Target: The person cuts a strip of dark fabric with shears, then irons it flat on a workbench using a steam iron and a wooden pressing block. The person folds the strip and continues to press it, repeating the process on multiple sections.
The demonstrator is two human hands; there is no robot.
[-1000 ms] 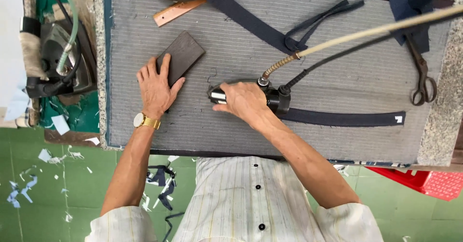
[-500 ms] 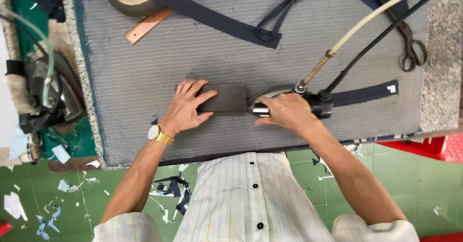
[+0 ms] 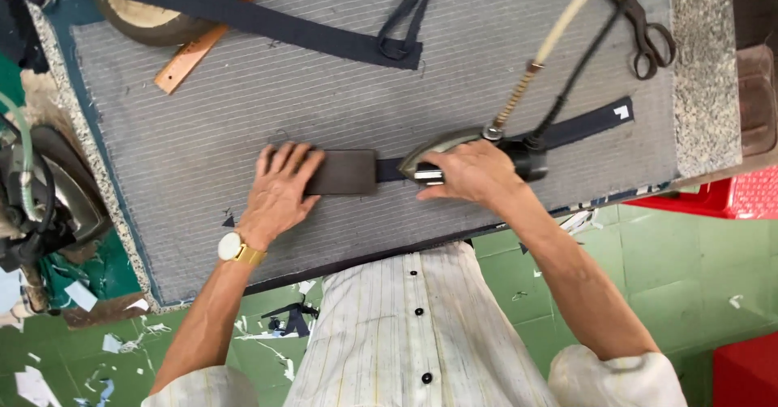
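My left hand (image 3: 279, 192) lies flat with fingers spread on the left end of a dark rectangular pad (image 3: 344, 172), which sits on a navy fabric strip (image 3: 583, 123) on the grey padded pressing table (image 3: 203, 147). My right hand (image 3: 474, 172) is closed on the black handle of a steam iron (image 3: 454, 149) resting on the strip just right of the pad. A cream hose (image 3: 559, 26) and a black cable run from the iron toward the upper right. A gold watch is on my left wrist.
Another navy strip with loops (image 3: 243, 18) crosses the table's far side. A wooden ruler (image 3: 203, 50) lies at the upper left, scissors (image 3: 644, 30) at the upper right. A second iron (image 3: 40, 196) rests left of the table. Red crates (image 3: 729, 196) stand at the right; fabric scraps litter the green floor.
My left hand slid the dark pad rightward onto the strip and now presses it flat. My right hand moved the iron along the strip, close to the pad.
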